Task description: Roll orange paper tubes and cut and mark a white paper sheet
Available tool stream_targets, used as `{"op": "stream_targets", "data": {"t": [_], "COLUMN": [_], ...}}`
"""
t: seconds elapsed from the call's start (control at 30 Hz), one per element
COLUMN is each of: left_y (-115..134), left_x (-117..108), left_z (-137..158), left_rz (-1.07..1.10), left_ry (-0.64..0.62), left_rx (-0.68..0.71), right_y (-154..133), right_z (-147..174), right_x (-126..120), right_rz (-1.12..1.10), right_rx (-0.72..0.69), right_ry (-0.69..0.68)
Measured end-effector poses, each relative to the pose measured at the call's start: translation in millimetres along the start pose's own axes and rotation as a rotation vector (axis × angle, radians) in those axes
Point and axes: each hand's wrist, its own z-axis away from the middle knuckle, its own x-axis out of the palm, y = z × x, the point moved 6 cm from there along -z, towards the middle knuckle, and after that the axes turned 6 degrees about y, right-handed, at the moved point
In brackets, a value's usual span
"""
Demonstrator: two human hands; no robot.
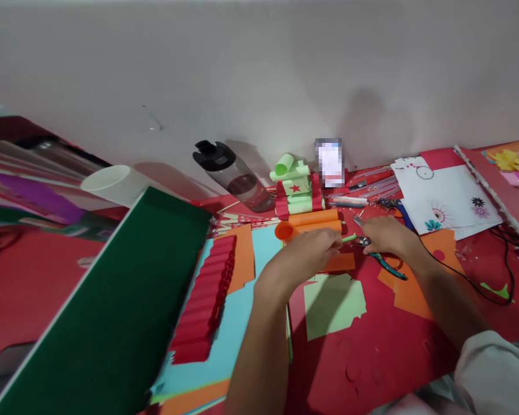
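Note:
My left hand (318, 249) is closed over the orange rolled-paper tubes (313, 220), and a thin green paper roll (349, 238) sticks out from its fingertips. Facing it, my right hand (384, 235) has its fingers curled, with the fingertips at the head of teal-handled pliers (388, 267). Exactly what those fingers grip is hidden; a small metal tip shows above them. Below my hands lie an orange paper strip (338, 263) and a pale green paper sheet (335, 305). Behind stands a green paper model (294, 187) with red sides and a red star.
A large green box (112, 311) fills the left, beside pleated red paper (207, 300) on blue sheets. A bottle (236, 176) and a phone (330, 164) stand by the wall. Orange sheets (415, 297), printed white paper (450, 202) and a black cord (469, 271) lie right.

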Motion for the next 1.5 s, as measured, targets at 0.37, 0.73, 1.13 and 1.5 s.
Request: {"op": "stream_targets", "data": {"t": [0.37, 0.73, 1.13, 1.5], "left_y": [0.2, 1.2, -0.9, 0.8], "left_x": [21.2, 23.6, 27.5, 27.3], "left_z": [-7.9, -9.1, -8.7, -9.4], "left_rz": [-0.098, -0.09, -0.089, -0.096], "left_ry": [-0.147, -0.128, -0.165, -0.137], "left_rx": [-0.038, -0.034, -0.044, -0.039], "right_y": [10.4, 20.7, 26.1, 32.3], "right_z": [-2.1, -29.4, -28.4, -31.8], "right_x": [-6.6, 3.6, 5.0, 16.0], "right_rz": [-0.028, -0.058, -0.048, -0.062], "right_rx": [0.025, 0.15, 0.211, 0.26], "right_ry": [0.124, 0.306, 0.318, 0.286]}}
